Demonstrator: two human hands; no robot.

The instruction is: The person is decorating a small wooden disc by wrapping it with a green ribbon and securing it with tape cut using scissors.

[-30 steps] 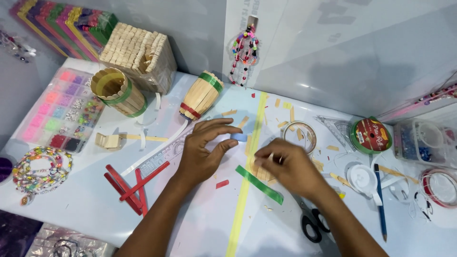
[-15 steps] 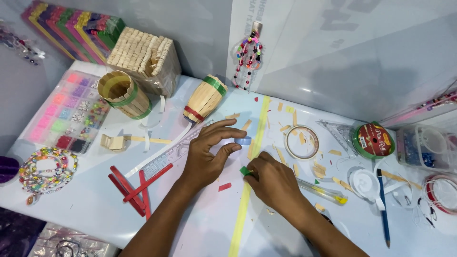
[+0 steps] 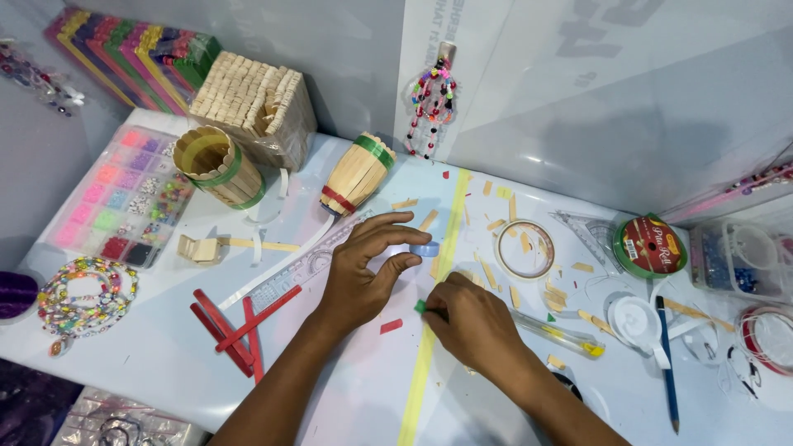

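Note:
My left hand (image 3: pixel 363 268) rests on the white table (image 3: pixel 149 363) with its fingers curled around a small blue ring of tape (image 3: pixel 425 248), held between thumb and fingertips. My right hand (image 3: pixel 471 322) lies just right of it, fingers pinched on the end of a green strip (image 3: pixel 420 306) at the yellow tape line (image 3: pixel 429 330) that runs down the table. A clear ruler (image 3: pixel 285 277) lies under the left hand. Most of the green strip is hidden under my right hand.
Two stick barrels (image 3: pixel 216 165) (image 3: pixel 357 173) and a block of wooden sticks (image 3: pixel 252 103) stand at the back. A bead box (image 3: pixel 116 198), bead necklace (image 3: pixel 78 297) and red sticks (image 3: pixel 235 326) lie left. Clear tape roll (image 3: pixel 524 248), green tape roll (image 3: pixel 649 245), glue tube (image 3: pixel 553 330), pen (image 3: pixel 666 363) lie right.
My right hand has slid left along the green strip toward the left hand, now covering most of it. The scissors are now hidden. The left hand has stayed on the blue ring.

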